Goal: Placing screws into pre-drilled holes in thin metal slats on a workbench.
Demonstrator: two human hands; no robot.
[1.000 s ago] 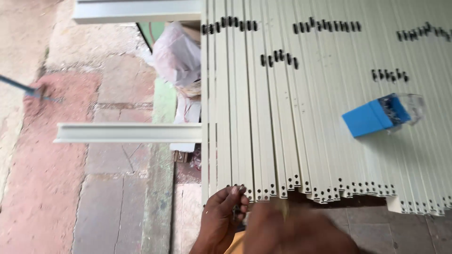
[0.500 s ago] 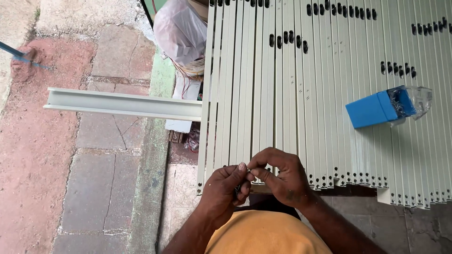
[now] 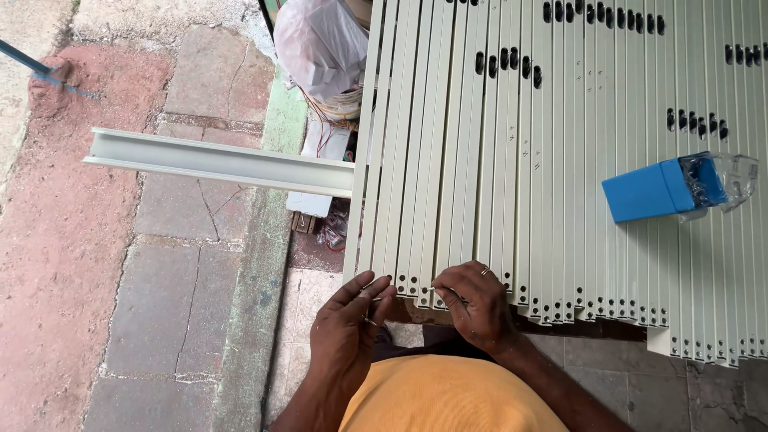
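Many long cream metal strips (image 3: 512, 184) lie side by side, their near ends drilled with small holes. My right hand (image 3: 478, 306), a ring on one finger, rests on the near ends of the strips and pinches a small thin metal piece (image 3: 434, 290) at its fingertips. My left hand (image 3: 348, 336) is just left of it at the outermost strip ends, with fingers together and thumb pressed in. It seems to hold a tiny metal piece (image 3: 370, 321). My orange shirt (image 3: 448, 396) fills the bottom edge.
A blue box (image 3: 650, 190) with a clear plastic bag (image 3: 724, 174) lies on the strips at the right. A cream channel (image 3: 216, 160) sticks out leftwards over the stone paving (image 3: 184, 272). A white plastic bag (image 3: 320, 48) sits at the top, a blue rod (image 3: 32, 64) at far left.
The hands were joined at one strip end half a second ago and have come apart. The left drew back a little, and the right stays on the strip ends.
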